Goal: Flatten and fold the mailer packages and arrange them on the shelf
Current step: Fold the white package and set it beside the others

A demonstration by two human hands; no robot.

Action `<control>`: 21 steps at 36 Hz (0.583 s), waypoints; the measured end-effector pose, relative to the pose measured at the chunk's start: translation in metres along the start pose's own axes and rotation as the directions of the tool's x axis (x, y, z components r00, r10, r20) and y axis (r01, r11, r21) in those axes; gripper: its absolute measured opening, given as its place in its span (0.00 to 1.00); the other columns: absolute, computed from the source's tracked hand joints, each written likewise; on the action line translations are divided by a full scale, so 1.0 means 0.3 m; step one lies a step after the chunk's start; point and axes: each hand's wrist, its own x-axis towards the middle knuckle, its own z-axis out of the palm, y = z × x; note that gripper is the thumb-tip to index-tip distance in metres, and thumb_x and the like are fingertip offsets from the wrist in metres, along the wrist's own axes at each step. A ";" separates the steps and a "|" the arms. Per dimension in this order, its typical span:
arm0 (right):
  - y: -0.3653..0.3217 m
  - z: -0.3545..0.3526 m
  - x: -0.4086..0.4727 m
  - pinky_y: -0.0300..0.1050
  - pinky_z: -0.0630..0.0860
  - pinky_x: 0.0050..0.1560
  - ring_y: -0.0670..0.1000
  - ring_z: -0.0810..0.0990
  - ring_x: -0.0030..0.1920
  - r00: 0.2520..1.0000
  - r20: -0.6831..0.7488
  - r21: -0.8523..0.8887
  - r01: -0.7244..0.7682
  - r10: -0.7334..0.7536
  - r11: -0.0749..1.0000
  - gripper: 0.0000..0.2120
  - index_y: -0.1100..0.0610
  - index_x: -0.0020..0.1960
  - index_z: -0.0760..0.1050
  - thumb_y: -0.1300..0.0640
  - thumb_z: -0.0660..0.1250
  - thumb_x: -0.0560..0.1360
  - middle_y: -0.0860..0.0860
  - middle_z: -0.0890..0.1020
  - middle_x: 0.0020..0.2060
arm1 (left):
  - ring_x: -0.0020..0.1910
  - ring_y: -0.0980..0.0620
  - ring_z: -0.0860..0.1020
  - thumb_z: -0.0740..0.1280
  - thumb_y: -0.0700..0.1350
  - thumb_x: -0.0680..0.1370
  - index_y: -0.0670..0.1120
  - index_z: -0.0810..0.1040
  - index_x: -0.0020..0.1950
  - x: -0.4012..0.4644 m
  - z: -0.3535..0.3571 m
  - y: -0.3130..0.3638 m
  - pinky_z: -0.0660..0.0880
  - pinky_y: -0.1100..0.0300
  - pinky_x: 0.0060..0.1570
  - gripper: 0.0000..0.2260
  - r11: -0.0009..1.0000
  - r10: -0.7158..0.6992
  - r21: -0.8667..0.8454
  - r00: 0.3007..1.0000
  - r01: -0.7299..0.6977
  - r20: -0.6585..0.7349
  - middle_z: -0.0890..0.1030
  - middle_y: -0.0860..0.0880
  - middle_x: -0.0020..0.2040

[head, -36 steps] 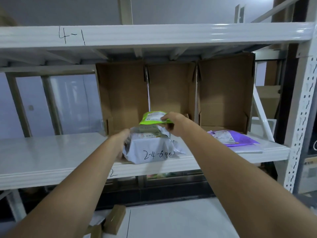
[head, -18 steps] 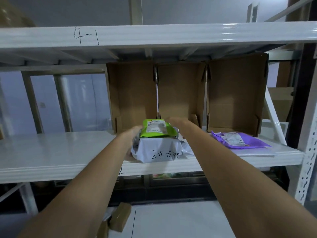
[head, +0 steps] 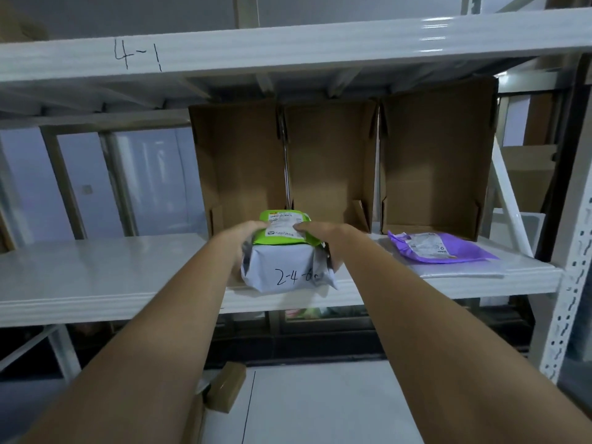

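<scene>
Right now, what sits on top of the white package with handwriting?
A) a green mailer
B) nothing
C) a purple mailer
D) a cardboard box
A: the green mailer lies on the white package, with the left hand and right hand gripping the pair.

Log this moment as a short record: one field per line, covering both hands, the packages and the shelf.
left hand: grips the left end of the green package
right hand: holds the right side of the stack, thumb on the green package
green package: lies on the white package
white package: on the shelf's front edge, marked "2-4-6"
purple package: flat on the shelf, to the right
shelf: white
cardboard boxes: three, open, behind the stack
</scene>
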 end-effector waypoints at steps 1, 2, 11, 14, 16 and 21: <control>0.009 -0.009 0.004 0.56 0.72 0.64 0.58 0.77 0.61 1.000 0.016 0.034 0.001 -0.001 0.999 0.22 0.60 0.44 0.67 0.41 0.67 0.75 0.58 0.78 0.57 | 0.44 0.45 0.78 0.71 0.57 0.72 0.46 0.78 0.49 -0.013 0.014 -0.001 0.73 0.55 0.58 0.15 1.000 0.007 0.003 1.000 -0.007 0.000 0.80 0.45 0.44; 0.012 -0.013 0.011 0.54 0.73 0.63 0.57 0.78 0.60 1.000 0.024 0.042 0.010 -0.011 0.999 0.21 0.60 0.45 0.68 0.41 0.67 0.75 0.58 0.78 0.58 | 0.44 0.45 0.79 0.71 0.56 0.72 0.46 0.78 0.48 -0.021 0.021 0.001 0.74 0.56 0.57 0.15 1.000 0.014 0.000 1.000 -0.014 0.000 0.80 0.45 0.45; 0.050 -0.083 -0.105 0.50 0.70 0.60 0.57 0.75 0.63 0.990 0.042 0.088 0.129 -0.133 0.988 0.18 0.58 0.66 0.67 0.49 0.60 0.81 0.56 0.75 0.56 | 0.42 0.45 0.79 0.70 0.51 0.74 0.43 0.78 0.49 -0.125 0.103 -0.018 0.76 0.52 0.50 0.12 0.987 -0.035 -0.152 0.998 0.042 0.050 0.82 0.44 0.42; 0.068 -0.072 -0.124 0.44 0.73 0.38 0.52 0.79 0.41 0.992 0.077 0.132 0.090 -0.100 0.987 0.12 0.55 0.52 0.73 0.46 0.65 0.78 0.52 0.79 0.42 | 0.41 0.45 0.80 0.70 0.51 0.74 0.45 0.79 0.50 -0.170 0.114 -0.039 0.77 0.53 0.47 0.11 0.979 -0.022 -0.202 0.997 0.037 0.076 0.84 0.44 0.38; 0.088 -0.061 -0.142 0.44 0.76 0.45 0.54 0.81 0.44 0.993 0.075 0.177 0.081 -0.095 0.981 0.15 0.55 0.53 0.75 0.44 0.68 0.74 0.54 0.83 0.45 | 0.43 0.45 0.81 0.71 0.50 0.73 0.47 0.80 0.55 -0.191 0.117 -0.054 0.77 0.51 0.51 0.13 0.979 0.010 -0.204 0.996 0.008 0.087 0.85 0.44 0.44; 0.139 -0.025 -0.203 0.49 0.77 0.59 0.56 0.81 0.49 0.994 0.028 0.247 0.095 -0.105 0.964 0.20 0.55 0.61 0.75 0.46 0.68 0.74 0.55 0.83 0.52 | 0.46 0.45 0.82 0.72 0.49 0.73 0.52 0.76 0.63 -0.257 0.119 -0.102 0.77 0.48 0.54 0.19 0.982 0.075 -0.182 0.993 -0.057 0.094 0.83 0.47 0.53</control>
